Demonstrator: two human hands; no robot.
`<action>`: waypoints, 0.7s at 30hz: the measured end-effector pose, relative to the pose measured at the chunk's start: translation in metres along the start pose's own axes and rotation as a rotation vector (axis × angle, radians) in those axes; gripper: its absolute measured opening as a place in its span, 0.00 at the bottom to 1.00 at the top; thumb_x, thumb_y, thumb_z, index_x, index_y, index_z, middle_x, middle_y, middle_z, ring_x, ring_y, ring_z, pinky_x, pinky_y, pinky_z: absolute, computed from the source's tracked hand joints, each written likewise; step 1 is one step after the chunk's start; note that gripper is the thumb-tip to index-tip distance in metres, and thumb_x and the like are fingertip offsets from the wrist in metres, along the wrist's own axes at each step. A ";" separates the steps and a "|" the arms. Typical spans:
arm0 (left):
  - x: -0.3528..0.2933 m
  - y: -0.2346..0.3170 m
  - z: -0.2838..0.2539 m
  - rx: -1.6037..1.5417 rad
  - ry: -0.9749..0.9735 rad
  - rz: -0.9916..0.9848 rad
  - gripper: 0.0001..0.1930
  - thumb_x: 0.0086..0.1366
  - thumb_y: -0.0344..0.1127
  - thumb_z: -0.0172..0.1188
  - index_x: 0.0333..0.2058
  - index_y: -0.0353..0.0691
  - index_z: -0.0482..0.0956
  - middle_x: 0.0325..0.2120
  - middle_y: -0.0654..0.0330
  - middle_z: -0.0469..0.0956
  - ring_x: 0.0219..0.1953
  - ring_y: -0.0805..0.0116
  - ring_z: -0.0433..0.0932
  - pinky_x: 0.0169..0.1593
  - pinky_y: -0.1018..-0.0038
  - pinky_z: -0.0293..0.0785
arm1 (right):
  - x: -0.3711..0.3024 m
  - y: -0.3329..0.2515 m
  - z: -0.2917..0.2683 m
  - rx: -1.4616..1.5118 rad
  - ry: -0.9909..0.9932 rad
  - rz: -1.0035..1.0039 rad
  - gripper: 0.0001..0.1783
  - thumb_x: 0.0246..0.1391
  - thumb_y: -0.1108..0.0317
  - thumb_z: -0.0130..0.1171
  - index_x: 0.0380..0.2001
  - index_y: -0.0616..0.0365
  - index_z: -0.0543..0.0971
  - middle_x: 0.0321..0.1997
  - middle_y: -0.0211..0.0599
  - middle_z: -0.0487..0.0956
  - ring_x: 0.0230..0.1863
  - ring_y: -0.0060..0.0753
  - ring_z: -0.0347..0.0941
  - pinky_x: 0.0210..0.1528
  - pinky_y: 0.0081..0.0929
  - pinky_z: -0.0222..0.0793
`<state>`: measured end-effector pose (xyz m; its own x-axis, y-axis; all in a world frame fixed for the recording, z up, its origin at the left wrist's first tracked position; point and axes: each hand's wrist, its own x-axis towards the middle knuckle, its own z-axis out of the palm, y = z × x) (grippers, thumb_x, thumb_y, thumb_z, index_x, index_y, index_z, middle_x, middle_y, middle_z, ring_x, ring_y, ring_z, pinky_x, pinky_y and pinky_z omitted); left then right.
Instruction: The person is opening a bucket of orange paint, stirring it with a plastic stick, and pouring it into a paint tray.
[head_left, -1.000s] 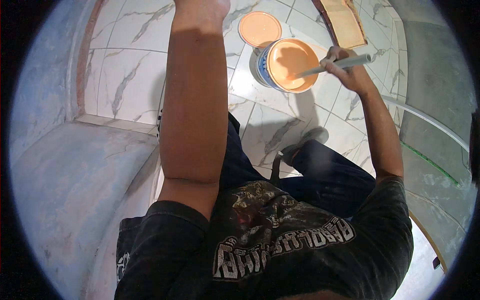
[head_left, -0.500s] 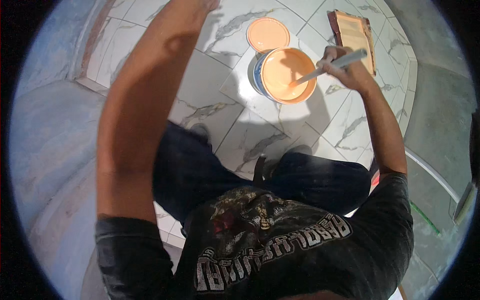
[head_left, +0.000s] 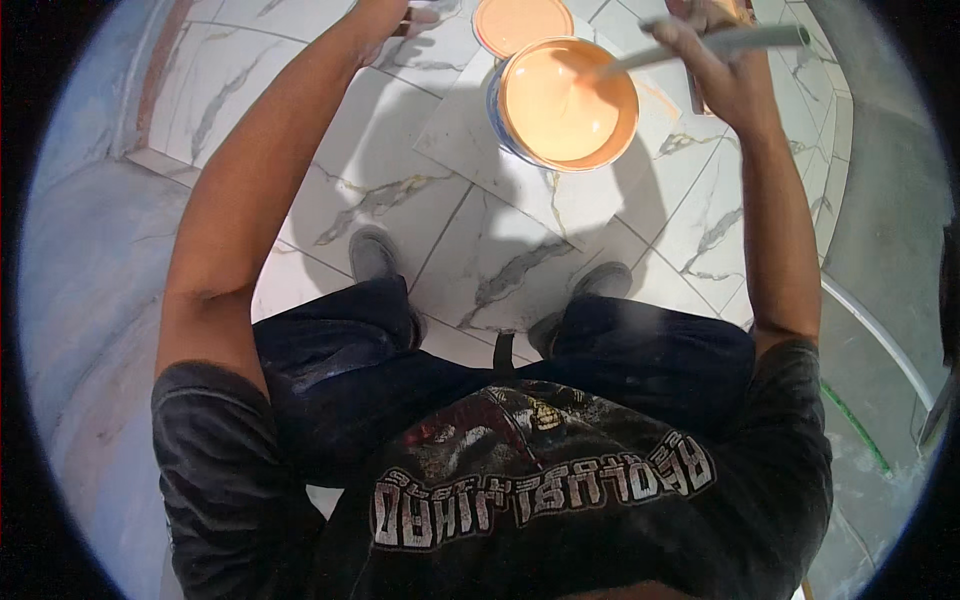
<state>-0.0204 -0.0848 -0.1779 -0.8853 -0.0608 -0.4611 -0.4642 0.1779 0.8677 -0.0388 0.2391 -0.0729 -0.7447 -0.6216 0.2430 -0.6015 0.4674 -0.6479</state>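
Observation:
A round bucket point(head_left: 628, 130) of peach-orange paint point(head_left: 560, 115) stands on a pale square tile. My right hand point(head_left: 722, 70) is wrapped round a grey pipe-like stick point(head_left: 770, 38), at the bucket's right. The stick's far end dips into the paint, its tip blurred and coated. My left hand point(head_left: 390, 25) is at the top edge, left of the bucket, partly cut off by the picture; its visible fingers are apart and I see nothing held in them. Behind the bucket lies a round lid point(head_left: 515, 25) smeared with the same paint.
A paint-stained tray point(head_left: 697, 95) is mostly hidden behind my right hand. My feet point(head_left: 375, 255) rest on the marbled tile floor point(head_left: 480, 250). A bluish wall point(head_left: 80, 230) stands left; a white hose point(head_left: 880, 335) and a green strip point(head_left: 855, 425) are at right.
My left arm has come down and left, bringing the hand into view. My right hand has moved up with the stick, now tilted flatter. The view has shifted, so the bucket sits higher.

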 end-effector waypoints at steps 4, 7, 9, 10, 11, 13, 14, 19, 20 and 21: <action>-0.011 -0.001 -0.012 -0.048 0.031 0.013 0.38 0.71 0.64 0.27 0.54 0.36 0.72 0.54 0.49 0.70 0.48 0.54 0.72 0.51 0.58 0.66 | 0.024 0.010 0.045 0.575 0.251 0.173 0.21 0.61 0.49 0.55 0.30 0.57 0.69 0.25 0.34 0.75 0.26 0.28 0.75 0.31 0.27 0.74; -0.023 -0.006 -0.022 -0.051 0.057 0.030 0.39 0.71 0.64 0.26 0.54 0.34 0.72 0.54 0.49 0.70 0.48 0.55 0.73 0.51 0.58 0.66 | 0.019 0.003 0.067 0.789 0.093 0.141 0.23 0.60 0.45 0.54 0.27 0.55 0.69 0.22 0.30 0.72 0.20 0.20 0.68 0.21 0.22 0.64; -0.031 -0.012 -0.032 -0.065 0.073 0.002 0.39 0.71 0.64 0.26 0.54 0.34 0.72 0.54 0.49 0.70 0.48 0.55 0.73 0.52 0.58 0.66 | 0.006 -0.004 0.065 0.891 -0.074 0.176 0.24 0.60 0.44 0.53 0.25 0.54 0.69 0.20 0.29 0.70 0.19 0.20 0.67 0.20 0.21 0.62; -0.033 -0.013 -0.037 -0.031 0.070 0.005 0.39 0.71 0.64 0.26 0.54 0.34 0.72 0.54 0.49 0.70 0.48 0.55 0.73 0.52 0.58 0.65 | 0.002 -0.006 0.062 0.979 -0.224 0.210 0.25 0.60 0.43 0.53 0.23 0.54 0.69 0.18 0.27 0.68 0.18 0.19 0.65 0.19 0.21 0.60; -0.032 -0.014 -0.042 0.008 0.061 0.017 0.38 0.71 0.64 0.26 0.54 0.35 0.71 0.54 0.49 0.70 0.48 0.55 0.73 0.52 0.58 0.65 | -0.001 -0.006 0.058 0.979 -0.225 0.203 0.25 0.60 0.43 0.53 0.23 0.54 0.69 0.18 0.27 0.68 0.18 0.19 0.65 0.19 0.21 0.60; -0.025 -0.012 -0.045 -0.058 0.078 0.000 0.38 0.71 0.63 0.26 0.54 0.35 0.71 0.54 0.49 0.70 0.48 0.55 0.73 0.52 0.58 0.65 | -0.001 -0.003 0.049 0.602 -0.026 0.340 0.26 0.60 0.43 0.54 0.20 0.53 0.68 0.15 0.25 0.65 0.17 0.19 0.64 0.19 0.20 0.58; -0.019 -0.011 -0.044 -0.126 0.089 -0.028 0.38 0.71 0.63 0.25 0.54 0.35 0.71 0.54 0.49 0.70 0.48 0.54 0.73 0.53 0.57 0.64 | 0.004 0.000 0.049 0.520 0.114 0.247 0.26 0.60 0.44 0.54 0.18 0.52 0.68 0.14 0.23 0.63 0.16 0.18 0.61 0.19 0.20 0.56; 0.013 -0.009 -0.012 -0.125 0.027 -0.055 0.38 0.71 0.63 0.25 0.54 0.34 0.71 0.53 0.49 0.70 0.47 0.54 0.73 0.52 0.57 0.67 | 0.014 0.006 0.074 0.749 0.282 0.107 0.23 0.61 0.45 0.53 0.23 0.52 0.67 0.17 0.24 0.64 0.19 0.17 0.61 0.20 0.19 0.58; 0.017 -0.010 -0.006 -0.124 0.012 -0.050 0.37 0.71 0.62 0.26 0.53 0.34 0.71 0.52 0.49 0.71 0.46 0.55 0.74 0.52 0.57 0.68 | 0.009 0.005 0.075 0.865 0.199 0.136 0.23 0.60 0.45 0.54 0.23 0.52 0.66 0.17 0.24 0.64 0.19 0.18 0.61 0.20 0.19 0.58; 0.020 -0.011 -0.002 -0.132 0.018 -0.049 0.37 0.71 0.62 0.26 0.53 0.34 0.71 0.52 0.49 0.71 0.46 0.55 0.74 0.52 0.57 0.68 | 0.004 0.003 0.077 0.982 0.109 0.166 0.24 0.60 0.45 0.54 0.24 0.52 0.66 0.17 0.24 0.64 0.18 0.18 0.61 0.21 0.20 0.58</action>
<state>-0.0332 -0.0897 -0.1964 -0.8615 -0.0838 -0.5008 -0.5052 0.0438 0.8619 -0.0214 0.1896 -0.1301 -0.8496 -0.5116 0.1284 -0.0189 -0.2137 -0.9767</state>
